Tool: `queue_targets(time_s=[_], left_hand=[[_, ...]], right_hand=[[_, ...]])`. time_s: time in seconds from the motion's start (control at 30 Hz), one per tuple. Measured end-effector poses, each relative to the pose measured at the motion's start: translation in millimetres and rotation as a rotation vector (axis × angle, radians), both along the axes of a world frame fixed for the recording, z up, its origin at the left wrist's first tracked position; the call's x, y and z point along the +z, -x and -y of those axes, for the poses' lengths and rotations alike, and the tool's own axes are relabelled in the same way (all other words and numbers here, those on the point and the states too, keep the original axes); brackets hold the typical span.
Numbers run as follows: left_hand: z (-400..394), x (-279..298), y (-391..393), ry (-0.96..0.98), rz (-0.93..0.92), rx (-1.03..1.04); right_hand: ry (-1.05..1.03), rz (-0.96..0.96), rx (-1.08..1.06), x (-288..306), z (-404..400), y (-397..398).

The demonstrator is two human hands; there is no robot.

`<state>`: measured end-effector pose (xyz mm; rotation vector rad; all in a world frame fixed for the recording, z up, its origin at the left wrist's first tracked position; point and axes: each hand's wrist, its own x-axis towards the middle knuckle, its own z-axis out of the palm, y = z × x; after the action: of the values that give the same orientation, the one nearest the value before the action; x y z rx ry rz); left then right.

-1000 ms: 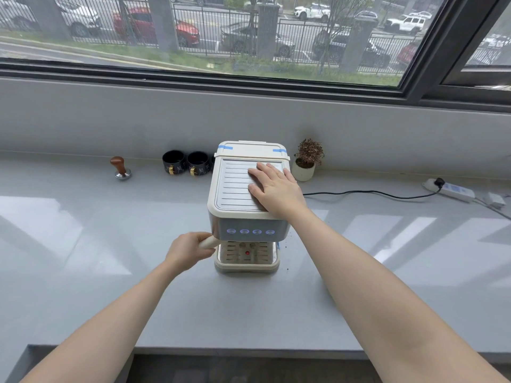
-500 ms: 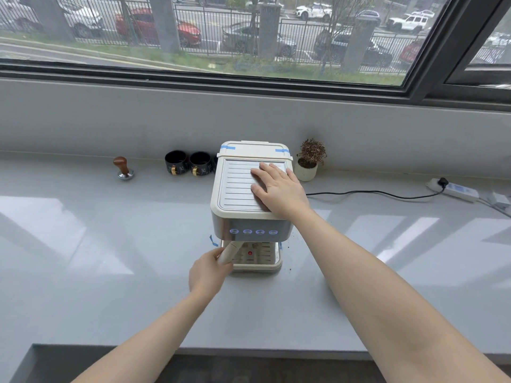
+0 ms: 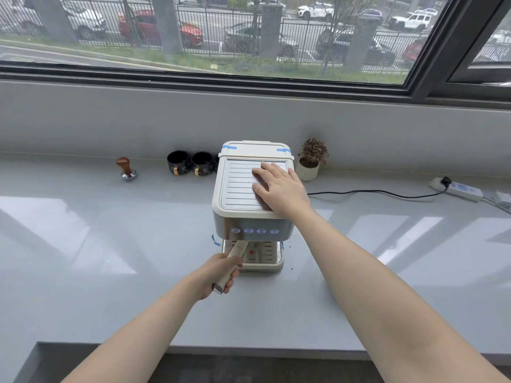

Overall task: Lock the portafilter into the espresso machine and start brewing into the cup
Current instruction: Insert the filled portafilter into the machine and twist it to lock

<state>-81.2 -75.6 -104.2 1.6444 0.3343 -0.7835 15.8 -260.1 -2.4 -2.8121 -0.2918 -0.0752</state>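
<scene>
A: Portafilter: cream handle, round in section, metal-capped at the near end. Head hidden under the espresso machine; handle angles out toward the near left over the drip tray.

B: Hands?

A: Left hand clenched round the handle's near end. Right hand flat and released, palm pressing the ribbed metal top plate, gripping nothing.

B: Step in hand?

A: Locking, by my judgement. The handle is not square to the front, so the twist looks unfinished. Whether the lugs have caught, I cannot tell from here.

B: And next?

A: Likely a firm swing of the handle to the right, the right hand bracing the body against sliding on the countertop. Then a cup: none stands on the tray. Two black cups sit against the back wall, left of the machine. Lastly, one of the four lit buttons.

B: Materials?

A: Machine: boxy, cream plastic shell, brushed-metal front band, blue tape at its rear corners. Counter: smooth, glossy grey, a few dark specks near the machine's base. Tamper, wooden knob on a steel base, far left.
</scene>
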Motion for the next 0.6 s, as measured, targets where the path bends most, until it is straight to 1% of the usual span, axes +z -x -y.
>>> queue_targets(time_s=[0.07, 0.17, 0.23, 0.3, 0.37, 0.53, 0.6], left_hand=[[3, -2, 1, 0.014, 0.009, 0.025], [7, -3, 2, 0.002, 0.039, 0.036], [7, -4, 3, -0.011, 0.06, 0.036], [8, -4, 4, -0.025, 0.076, 0.041], [9, -6, 4, -0.033, 0.09, 0.054], [10, -10, 3, -0.031, 0.102, 0.102], [12, -12, 3, -0.03, 0.096, 0.125]], right_hand=[[-0.085, 0.017, -0.081, -1, 2, 0], [-0.398, -0.038, -0.282, -2, 11, 1], [-0.583, -0.107, -0.322, -5, 16, 0], [-0.718, -0.125, -0.304, -8, 19, 0], [-0.774, -0.108, -0.278, -10, 19, 2], [-0.762, -0.056, -0.244, -14, 19, 1], [-0.874, -0.088, -0.236, -19, 20, 0]])
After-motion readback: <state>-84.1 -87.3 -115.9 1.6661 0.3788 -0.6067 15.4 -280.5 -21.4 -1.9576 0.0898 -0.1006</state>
